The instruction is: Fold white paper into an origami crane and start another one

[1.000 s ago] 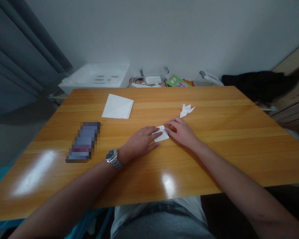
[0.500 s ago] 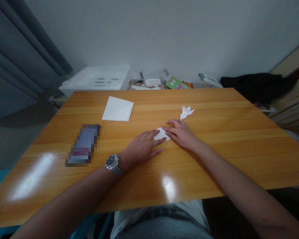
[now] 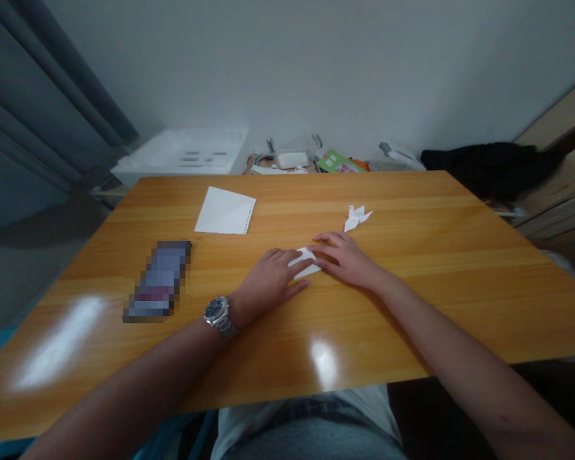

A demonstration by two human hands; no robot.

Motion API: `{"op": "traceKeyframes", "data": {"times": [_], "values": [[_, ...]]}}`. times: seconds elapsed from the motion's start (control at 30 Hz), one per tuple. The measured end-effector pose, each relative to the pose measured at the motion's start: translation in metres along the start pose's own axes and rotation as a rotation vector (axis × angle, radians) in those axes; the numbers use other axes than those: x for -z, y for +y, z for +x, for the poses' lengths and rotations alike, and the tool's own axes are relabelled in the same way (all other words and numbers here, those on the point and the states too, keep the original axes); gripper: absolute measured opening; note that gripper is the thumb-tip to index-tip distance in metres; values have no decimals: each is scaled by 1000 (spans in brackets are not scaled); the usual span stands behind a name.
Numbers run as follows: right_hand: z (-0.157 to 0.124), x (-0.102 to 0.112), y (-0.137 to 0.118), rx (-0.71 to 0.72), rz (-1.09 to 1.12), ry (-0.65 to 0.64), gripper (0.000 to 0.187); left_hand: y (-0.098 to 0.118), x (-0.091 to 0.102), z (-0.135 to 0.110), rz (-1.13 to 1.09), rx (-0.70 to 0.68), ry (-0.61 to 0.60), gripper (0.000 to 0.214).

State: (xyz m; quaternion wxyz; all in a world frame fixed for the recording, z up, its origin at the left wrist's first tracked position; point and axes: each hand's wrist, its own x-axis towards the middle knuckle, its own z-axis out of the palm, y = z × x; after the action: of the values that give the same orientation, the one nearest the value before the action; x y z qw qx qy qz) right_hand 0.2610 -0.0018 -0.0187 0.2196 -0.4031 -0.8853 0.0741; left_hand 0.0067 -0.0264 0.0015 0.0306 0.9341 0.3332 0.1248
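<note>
A small folded piece of white paper (image 3: 305,271) lies on the wooden table between my hands. My left hand (image 3: 280,275), with a metal watch (image 3: 218,312) on its wrist, rests on the paper with fingers spread, covering its left part. At the paper's right edge, the fingertips of my right hand (image 3: 344,259) touch it, the fingers apart and slightly bent. Just beyond the right hand sits a white origami crane (image 3: 357,217). Part of the folded paper is hidden under the fingers.
A white sheet with a perforated edge (image 3: 226,211) lies at the back left. A phone with a blurred-out screen (image 3: 159,281) is left of my left arm. Behind the table (image 3: 412,306) stand a white tray-like box (image 3: 182,153), a green booklet (image 3: 338,161) and dark cloth (image 3: 489,166).
My left fingers have shifted slightly over the folded paper, which looks slightly turned and moved left. The right hand stays at its edge. The view has shifted a little.
</note>
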Motion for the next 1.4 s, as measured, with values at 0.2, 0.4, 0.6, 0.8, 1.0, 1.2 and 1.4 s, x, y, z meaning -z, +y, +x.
{"op": "traceKeyframes", "data": {"times": [0.2, 0.4, 0.6, 0.8, 1.0, 1.2, 1.4], "values": [[0, 4, 0, 108, 88, -66, 42, 0, 4, 1, -31, 60, 26, 30], [0, 1, 2, 61, 159, -68, 41, 1, 3, 1, -56, 80, 57, 29], [-1, 2, 3, 73, 238, -50, 36, 1, -1, 1, -96, 94, 96, 28], [3, 2, 2, 64, 356, -7, 17, -2, -4, 0, -97, 73, 108, 31], [4, 1, 6, 92, 333, -26, 16, -4, -6, 0, -81, 68, 100, 36], [5, 4, 5, 95, 364, -34, 19, -1, -5, 2, -78, 80, 106, 30], [6, 4, 5, 96, 389, -37, 17, 0, -3, 2, -77, 86, 102, 31]]}}
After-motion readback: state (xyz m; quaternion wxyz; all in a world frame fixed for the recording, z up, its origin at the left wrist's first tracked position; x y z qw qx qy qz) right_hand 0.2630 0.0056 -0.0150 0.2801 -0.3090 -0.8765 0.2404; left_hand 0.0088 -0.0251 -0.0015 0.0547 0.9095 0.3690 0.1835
